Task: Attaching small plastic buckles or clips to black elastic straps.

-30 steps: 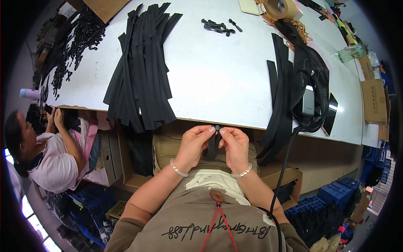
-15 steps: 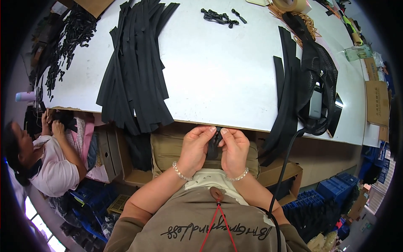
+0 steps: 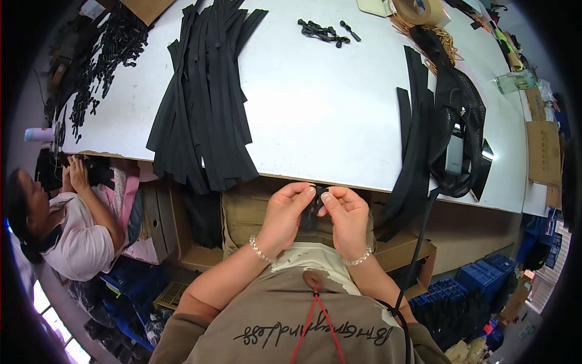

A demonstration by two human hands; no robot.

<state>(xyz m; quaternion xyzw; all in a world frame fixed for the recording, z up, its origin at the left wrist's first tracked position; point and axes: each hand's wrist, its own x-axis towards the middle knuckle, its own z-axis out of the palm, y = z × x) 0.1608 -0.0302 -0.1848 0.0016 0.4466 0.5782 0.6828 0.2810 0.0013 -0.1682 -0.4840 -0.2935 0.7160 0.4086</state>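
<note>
Just below the table's near edge, my left hand [image 3: 284, 213] pinches the upper end of a dark black strip [image 3: 313, 209] between thumb and fingers. Opposite it, my right hand [image 3: 348, 223] is closed on the same end, thumb and forefinger pressed together. The strip's lower part hangs down between my hands and is dark and hard to make out. Whether a small piece sits at the fingertips, I cannot tell. On the white table [image 3: 315, 109] ahead, a few small black pull-like pieces [image 3: 323, 31] lie in a loose cluster.
Long black strips [image 3: 206, 103] are heaped left of centre, overhanging the edge; more strips [image 3: 415, 115] lie right. Beside those are a black mesh strap [image 3: 464, 91] and a cable [image 3: 418, 242]. Small black pieces [image 3: 115, 48] pile far left. A co-worker [image 3: 79, 224] sits at left.
My right hand has shifted slightly right and turned, and the strip's end between my fingertips sits differently. The view has tilted a little. The co-worker's hands have moved.
</note>
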